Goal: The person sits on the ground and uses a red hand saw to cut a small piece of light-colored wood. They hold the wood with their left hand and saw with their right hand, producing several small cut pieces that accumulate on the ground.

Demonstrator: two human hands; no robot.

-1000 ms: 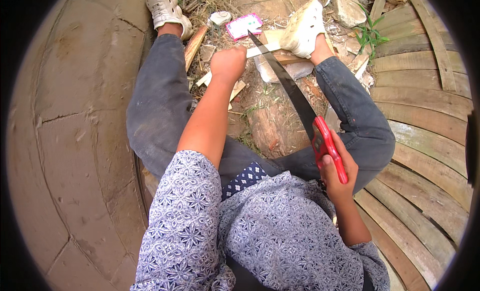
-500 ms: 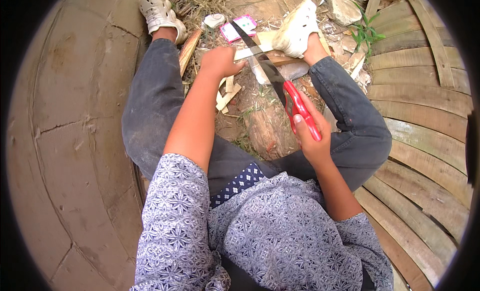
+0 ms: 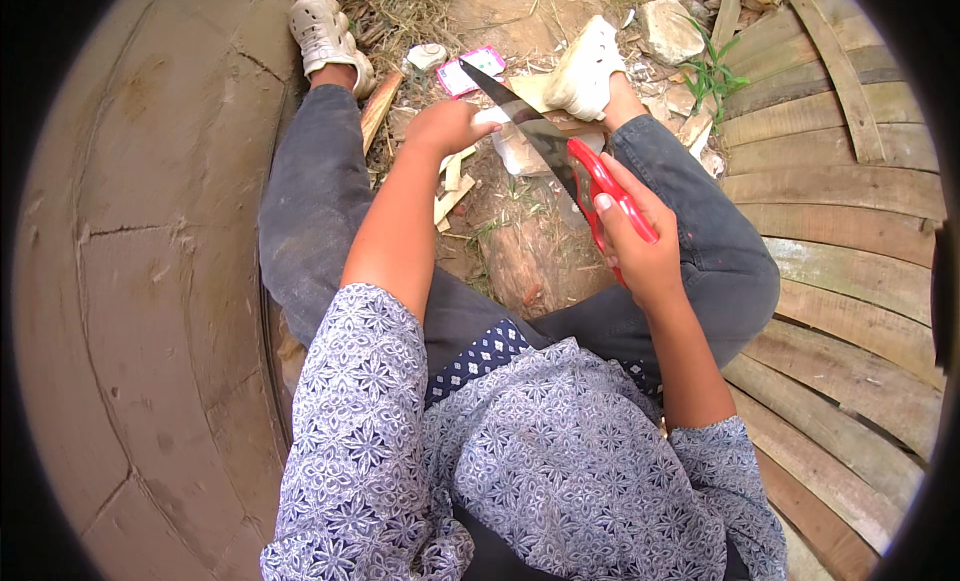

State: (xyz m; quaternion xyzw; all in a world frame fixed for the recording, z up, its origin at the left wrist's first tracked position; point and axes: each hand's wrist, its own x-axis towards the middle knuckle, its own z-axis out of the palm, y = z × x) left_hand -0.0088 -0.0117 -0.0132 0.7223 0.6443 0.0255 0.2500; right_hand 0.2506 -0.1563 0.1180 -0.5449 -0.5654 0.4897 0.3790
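Note:
My right hand [image 3: 640, 243] is closed round the red handle of a handsaw [image 3: 522, 114]. Its dark blade slants away to the upper left, with the tip near a pink-edged packet [image 3: 470, 70]. My left hand [image 3: 442, 131] grips a pale strip of wood [image 3: 490, 115], whose short visible end pokes out beside my thumb. The blade passes in front of the strip just right of that hand. Whether blade and strip touch, I cannot tell. My right foot in a cream clog [image 3: 588, 71] rests next to a pale piece of wood [image 3: 530, 89] on the ground.
Wood offcuts [image 3: 455, 196] and chips litter the ground between my legs, around a half-buried log [image 3: 535, 266]. Slatted boards [image 3: 830, 216] lie along the right. A cracked brown surface [image 3: 150, 231] fills the left. A pale stone [image 3: 670, 31] sits beyond my right foot.
My right hand and the saw have shifted slightly right and nearer me. My left hand has moved a little, still holding the strip, and less of the strip shows now.

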